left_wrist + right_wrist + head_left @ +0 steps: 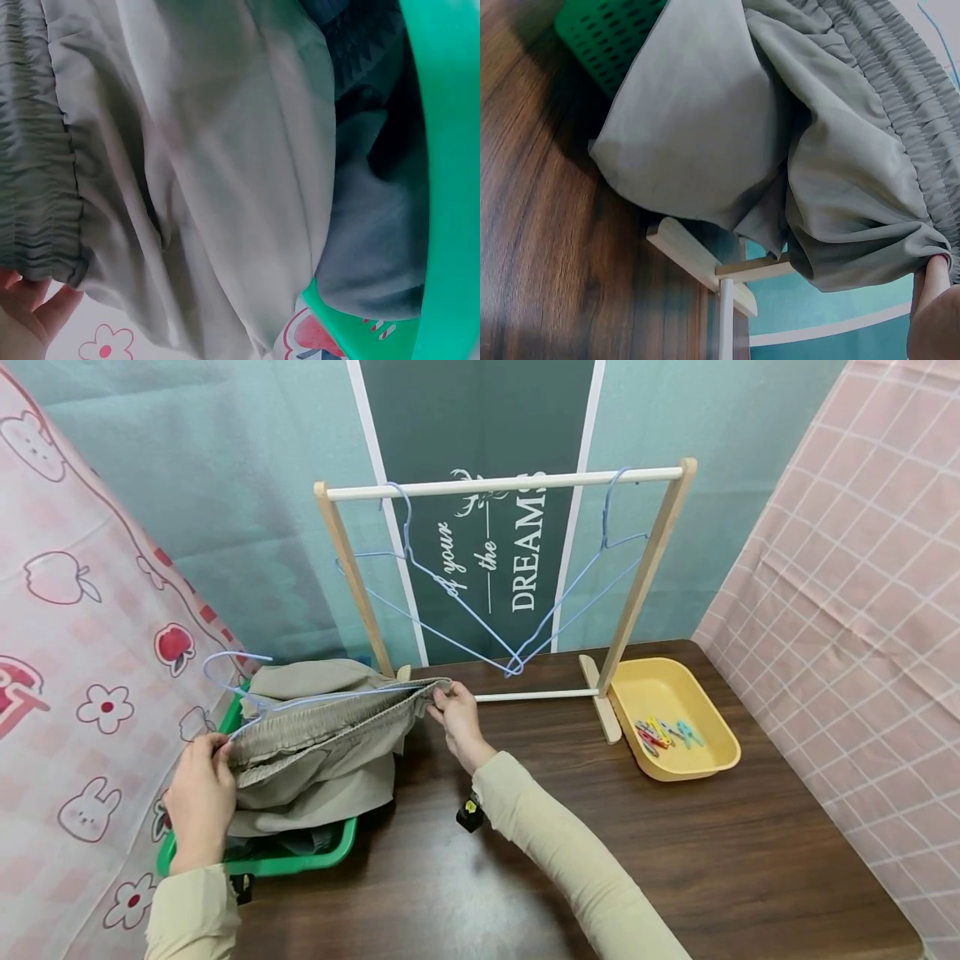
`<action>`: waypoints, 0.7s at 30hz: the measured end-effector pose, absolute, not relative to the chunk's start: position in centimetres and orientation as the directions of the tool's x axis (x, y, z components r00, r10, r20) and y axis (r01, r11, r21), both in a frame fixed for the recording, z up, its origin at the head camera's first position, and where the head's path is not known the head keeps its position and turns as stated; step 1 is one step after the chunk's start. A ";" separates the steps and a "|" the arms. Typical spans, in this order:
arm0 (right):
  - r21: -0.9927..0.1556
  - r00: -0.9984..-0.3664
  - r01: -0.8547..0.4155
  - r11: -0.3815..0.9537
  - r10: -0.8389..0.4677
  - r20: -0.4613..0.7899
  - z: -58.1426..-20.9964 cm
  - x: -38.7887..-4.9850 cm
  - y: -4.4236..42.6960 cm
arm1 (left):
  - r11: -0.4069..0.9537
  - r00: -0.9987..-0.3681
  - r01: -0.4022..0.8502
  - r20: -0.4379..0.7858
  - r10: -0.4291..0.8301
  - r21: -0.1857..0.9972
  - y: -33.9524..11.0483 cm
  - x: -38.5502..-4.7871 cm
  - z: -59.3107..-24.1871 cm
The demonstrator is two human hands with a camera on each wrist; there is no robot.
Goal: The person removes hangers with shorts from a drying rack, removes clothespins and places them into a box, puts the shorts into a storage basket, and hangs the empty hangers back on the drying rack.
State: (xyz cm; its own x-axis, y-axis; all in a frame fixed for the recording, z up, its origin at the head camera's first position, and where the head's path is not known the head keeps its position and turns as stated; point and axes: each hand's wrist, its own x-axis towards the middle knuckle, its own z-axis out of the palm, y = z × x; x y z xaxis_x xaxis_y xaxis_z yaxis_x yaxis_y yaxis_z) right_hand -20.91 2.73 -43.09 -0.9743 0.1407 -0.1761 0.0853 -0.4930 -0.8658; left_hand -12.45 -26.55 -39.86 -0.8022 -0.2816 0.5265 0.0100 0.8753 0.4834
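Note:
Grey-beige elastic-waist pants [322, 760] are stretched between my two hands above a green basket [292, 862]. My left hand [201, 797] pinches the left end of the waistband; in the left wrist view its fingertips [56, 311] show at the gathered edge. At the other end, my right hand [459, 722] grips the waistband corner, seen also in the right wrist view with the fingers [934, 281] on the cloth. A blue wire hanger [315, 697] lies along the waistband opening, its hook sticking up at the left. The hanger's right end is hidden by cloth and fingers.
Behind stands a wooden rack [641, 585] with a white top bar [502, 483] and blue hangers [480, 622] hanging from it. A yellow tray [720, 752] with several coloured clothespins [663, 733] sits at the right. Dark clothing [382, 217] lies in the basket.

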 end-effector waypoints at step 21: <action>-0.748 -0.970 0.223 -0.625 -0.064 -0.236 -41.7 -21.1 2.8 | 0.868 -0.744 -0.036 0.567 -0.355 0.496 -26.1 -12.3 -39.7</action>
State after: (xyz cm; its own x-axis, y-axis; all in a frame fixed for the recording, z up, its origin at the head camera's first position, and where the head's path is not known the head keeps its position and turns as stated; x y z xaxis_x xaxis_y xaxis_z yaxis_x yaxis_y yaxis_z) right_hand -21.07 2.78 -41.66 -0.9696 -0.0636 -0.2362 0.2232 -0.6249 -0.7482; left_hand -12.28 -26.09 -39.74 -0.7437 -0.3545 0.5667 -0.0356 0.8676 0.4960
